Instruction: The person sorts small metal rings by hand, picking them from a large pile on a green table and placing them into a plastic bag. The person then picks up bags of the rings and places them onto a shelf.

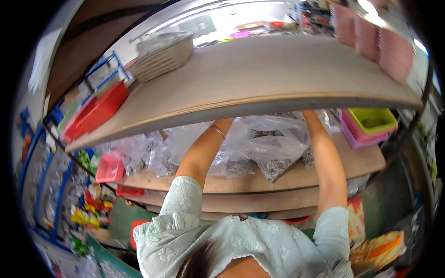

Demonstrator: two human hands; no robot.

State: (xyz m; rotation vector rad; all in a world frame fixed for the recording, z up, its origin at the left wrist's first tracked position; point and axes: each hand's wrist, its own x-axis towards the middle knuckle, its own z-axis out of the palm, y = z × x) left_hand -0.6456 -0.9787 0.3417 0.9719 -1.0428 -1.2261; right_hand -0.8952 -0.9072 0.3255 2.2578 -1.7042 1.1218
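Observation:
Both my arms reach under the upper shelf board (259,69) into the bags on the lower shelf (215,185). Only the back of my left hand (225,123), beyond a bracelet at the wrist, shows before the board hides its fingers. My right hand (308,113) is cut off by the board's edge at about the wrist, so its fingers are hidden too. Between my forearms lie clear plastic bags (264,146) holding many small grey metal-looking pieces. One filled bag (274,170) hangs with its corner over the shelf's front edge. What either hand holds cannot be seen.
A pink basket (110,167) sits at the lower shelf's left end; stacked green and pink bins (371,121) stand at its right. Above are a red tray (99,110), a beige basket (164,54) and stacked pink baskets (394,53). A yellow-orange sack (380,250) lies below right.

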